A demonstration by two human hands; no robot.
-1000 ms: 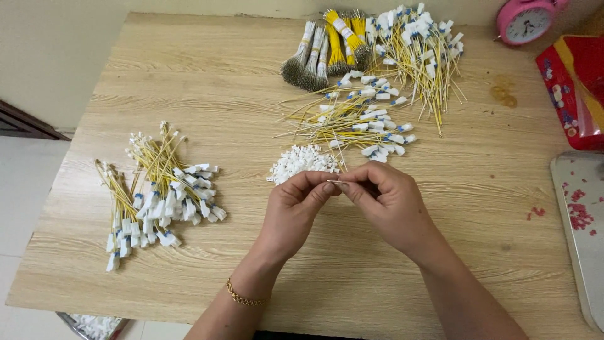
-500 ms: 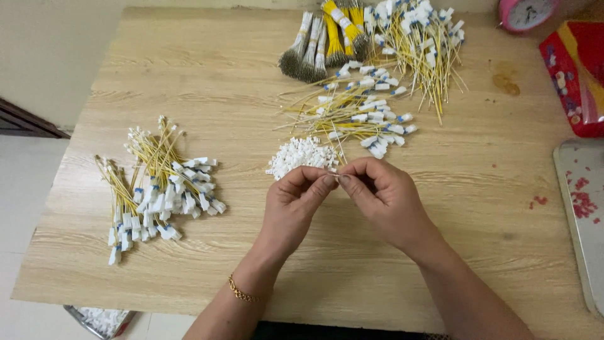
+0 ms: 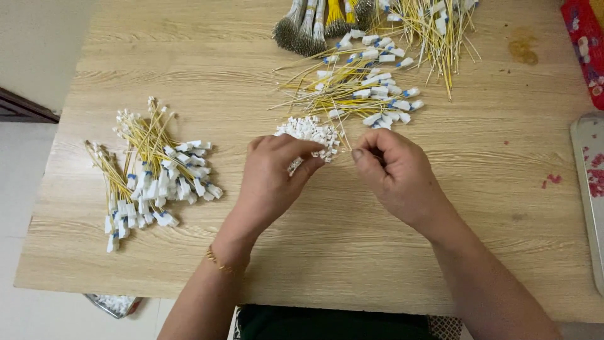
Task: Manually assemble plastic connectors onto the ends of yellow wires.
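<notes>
Both hands work close together over the middle of the pale wood-grain surface (image 3: 264,264). The left hand (image 3: 274,173) is curled, its fingers pinching a small white plastic connector (image 3: 294,165) between thumb and fingertips, with a thin gold bracelet (image 3: 218,263) on its wrist. The right hand (image 3: 396,173) is closed in a pinch, thumb against forefinger, on the end of a thin yellow wire (image 3: 343,137) that runs up and away from the fingertips toward the loose wires above. The two hands are just apart, fingertips facing each other. Directly behind them, touching the left fingertips, lies a small heap of loose white plastic connectors (image 3: 309,131). Beyond that heap spreads a loose pile of yellow wires with white-and-blue end tags (image 3: 362,85), and further back at the top edge a larger fan of the same yellow wires (image 3: 434,25) lies beside a bundle of grey and yellow stranded wire brushes (image 3: 314,25). Well to the left of the hands, two bunches of yellow wires fitted with white connectors (image 3: 154,170) lie side by side. At the right edge, a red patterned packet (image 3: 585,44) and the rim of a pale patterned tray (image 3: 588,189) are partly in view. Below the surface's front left corner, a container of white pieces (image 3: 113,304) shows.
</notes>
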